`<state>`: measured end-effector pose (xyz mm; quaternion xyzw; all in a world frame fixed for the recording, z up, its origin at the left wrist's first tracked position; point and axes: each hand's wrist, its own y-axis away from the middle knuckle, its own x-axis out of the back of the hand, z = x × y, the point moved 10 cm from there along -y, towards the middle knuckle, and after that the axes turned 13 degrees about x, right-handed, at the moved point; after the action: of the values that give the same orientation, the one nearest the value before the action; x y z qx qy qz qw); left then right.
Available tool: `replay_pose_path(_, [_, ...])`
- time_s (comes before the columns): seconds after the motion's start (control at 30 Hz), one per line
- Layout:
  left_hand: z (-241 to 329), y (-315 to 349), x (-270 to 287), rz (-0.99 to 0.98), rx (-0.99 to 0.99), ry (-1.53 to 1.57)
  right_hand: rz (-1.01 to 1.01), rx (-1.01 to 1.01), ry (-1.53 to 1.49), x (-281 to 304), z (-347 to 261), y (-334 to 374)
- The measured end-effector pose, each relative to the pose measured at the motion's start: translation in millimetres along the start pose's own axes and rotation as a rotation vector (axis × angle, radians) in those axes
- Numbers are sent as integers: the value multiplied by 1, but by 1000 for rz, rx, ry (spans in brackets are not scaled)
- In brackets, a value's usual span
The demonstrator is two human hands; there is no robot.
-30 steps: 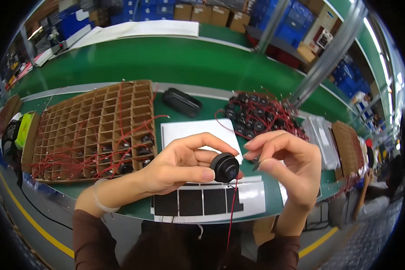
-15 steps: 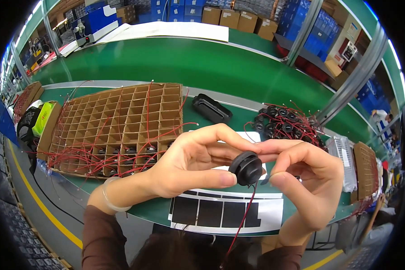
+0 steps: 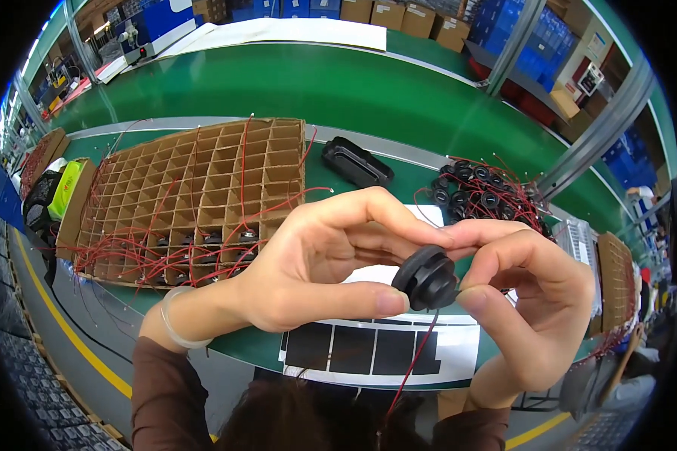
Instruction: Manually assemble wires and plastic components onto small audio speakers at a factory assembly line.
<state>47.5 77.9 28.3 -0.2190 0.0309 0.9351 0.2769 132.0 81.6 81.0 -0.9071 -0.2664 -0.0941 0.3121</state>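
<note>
Above the bench, my left hand (image 3: 308,263) grips a small round black part (image 3: 431,279) with a stepped, ridged body, its thumb on the near edge. A thin red wire (image 3: 416,352) hangs from the part toward me. My right hand (image 3: 538,293) is closed in a pinch beside the part, thumb tip against its right edge; a dark sliver shows at the tips, too small to name. The fingertips of both hands meet above the part. Below them lies a white sheet (image 3: 457,353) bearing black rectangular pieces (image 3: 351,349).
On the left stands a cardboard divider box (image 3: 203,169), with wired black parts in its near cells. A black tray (image 3: 356,161) lies behind my hands. Right of it is a pile of wired round parts (image 3: 485,192). A green conveyor belt (image 3: 293,83) runs along the back.
Both hands have shifted slightly right with the round part. My right thumb has come in against the part's edge, and the dark sliver that stood apart from it now meets it.
</note>
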Motion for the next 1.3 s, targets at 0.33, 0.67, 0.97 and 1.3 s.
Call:
replay_pose_path(0.33, [1, 0, -2, -35, -43, -14, -23, -28, 71, 0, -1, 1])
replay_pose_path(0.67, [2, 0, -3, -46, -61, -17, 3, -17, 85, 0, -2, 1])
replay_pose_path(0.97, [0, -1, -4, -57, -59, 15, 28, -27, 103, 0, -3, 1])
replay_pose_path(1.3, [5, 3, -9, -72, -44, 59, 177, 31, 57, 8, -7, 0])
